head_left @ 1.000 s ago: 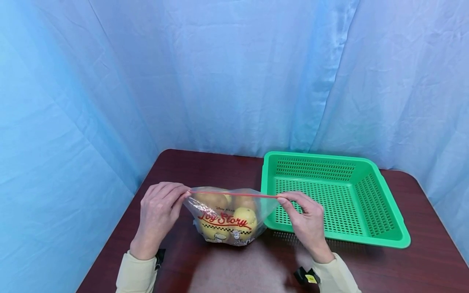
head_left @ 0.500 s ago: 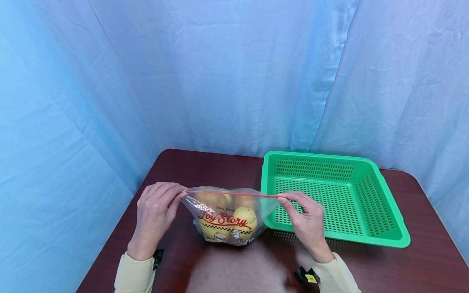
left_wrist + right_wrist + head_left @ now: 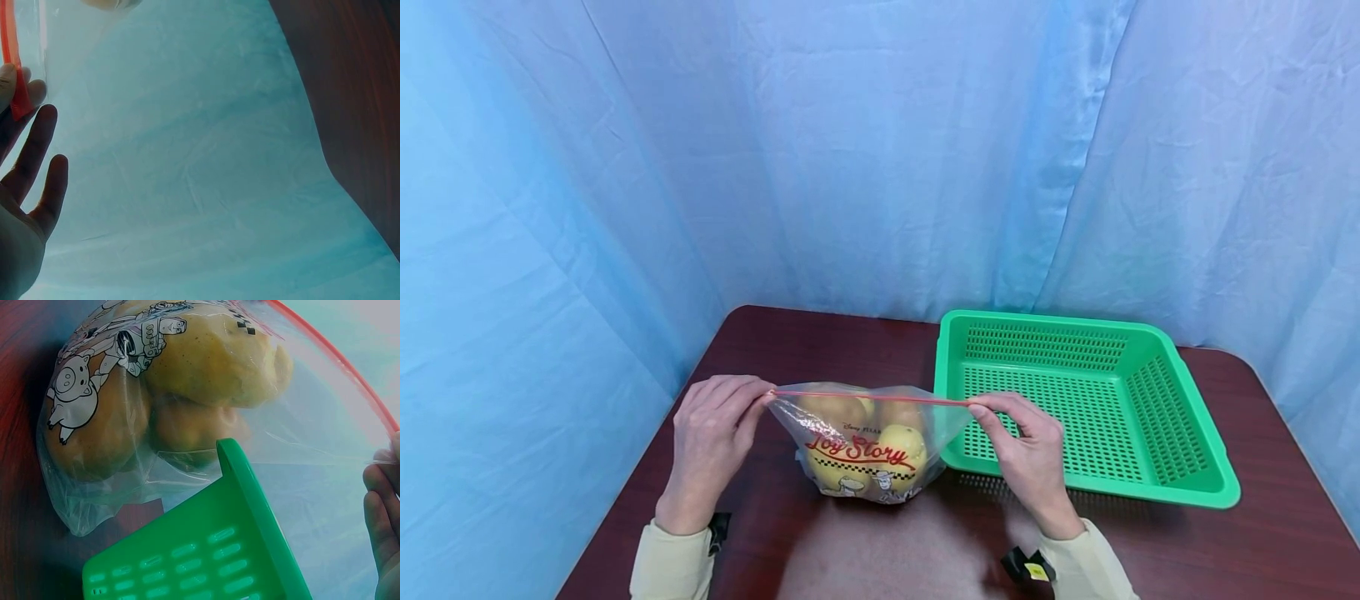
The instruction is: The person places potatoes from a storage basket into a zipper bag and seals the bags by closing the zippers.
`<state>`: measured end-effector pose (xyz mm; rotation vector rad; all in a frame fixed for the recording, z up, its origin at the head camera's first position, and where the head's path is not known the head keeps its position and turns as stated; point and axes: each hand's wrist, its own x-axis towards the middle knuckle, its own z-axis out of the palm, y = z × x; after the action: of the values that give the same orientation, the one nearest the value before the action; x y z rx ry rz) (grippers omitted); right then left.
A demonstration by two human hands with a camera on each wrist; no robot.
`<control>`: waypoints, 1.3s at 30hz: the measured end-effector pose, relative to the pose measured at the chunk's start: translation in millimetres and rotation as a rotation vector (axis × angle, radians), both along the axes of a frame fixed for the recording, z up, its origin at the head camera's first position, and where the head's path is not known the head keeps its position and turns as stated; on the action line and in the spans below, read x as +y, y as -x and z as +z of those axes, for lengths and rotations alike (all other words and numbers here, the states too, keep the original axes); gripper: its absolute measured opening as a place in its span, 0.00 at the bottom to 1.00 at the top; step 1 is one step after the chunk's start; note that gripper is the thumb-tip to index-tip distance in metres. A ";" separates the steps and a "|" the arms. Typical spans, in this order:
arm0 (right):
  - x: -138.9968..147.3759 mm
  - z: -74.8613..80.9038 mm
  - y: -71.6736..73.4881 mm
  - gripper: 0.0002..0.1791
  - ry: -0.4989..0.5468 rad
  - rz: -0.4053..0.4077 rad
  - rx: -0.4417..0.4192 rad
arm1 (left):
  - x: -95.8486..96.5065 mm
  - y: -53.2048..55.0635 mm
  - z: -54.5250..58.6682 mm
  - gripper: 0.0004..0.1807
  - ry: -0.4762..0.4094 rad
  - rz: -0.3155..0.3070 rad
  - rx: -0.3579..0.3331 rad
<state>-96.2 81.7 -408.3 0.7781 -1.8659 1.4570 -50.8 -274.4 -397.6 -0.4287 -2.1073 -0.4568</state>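
Observation:
A clear zip bag with red "Toy Story" print stands on the table, several yellow and brownish round fruits inside it. Its red zip strip is stretched straight between both hands. My left hand pinches the strip's left end between thumb and forefinger; in the left wrist view its other fingers are spread apart. At the opposite corner, my right hand pinches the strip's right end. The right wrist view cuts off most of that hand, with only some fingers showing.
A green perforated plastic basket sits on the right side of the dark wooden table, close beside the bag. Pale blue curtains hang behind the table and along its left side.
My left hand has slid slightly left along the red zip strip to the bag's left corner, and more of the strip shows. The right hand, bag and basket have stayed put.

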 end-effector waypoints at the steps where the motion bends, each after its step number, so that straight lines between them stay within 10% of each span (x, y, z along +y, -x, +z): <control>1: 1.1 -3.7 1.8 0.13 -0.001 0.000 -0.005 | -0.3 -0.1 -0.3 0.18 0.000 0.001 0.005; 30: 1.3 -12.5 2.6 0.14 -0.016 -0.017 -0.006 | -8.8 -0.1 -8.6 0.17 -0.068 -0.021 0.016; 35: 6.6 -23.8 10.1 0.14 -0.035 0.054 -0.156 | -8.4 4.9 -14.6 0.11 -0.248 -0.164 -0.077; 39: 5.8 -23.9 11.0 0.07 -0.018 0.169 -0.359 | -7.3 13.3 -31.0 0.13 -0.533 -0.419 -0.303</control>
<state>-107.2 87.5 -432.2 0.7339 -2.1204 1.7841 -64.1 -281.7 -428.7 -0.5055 -2.0640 -1.3597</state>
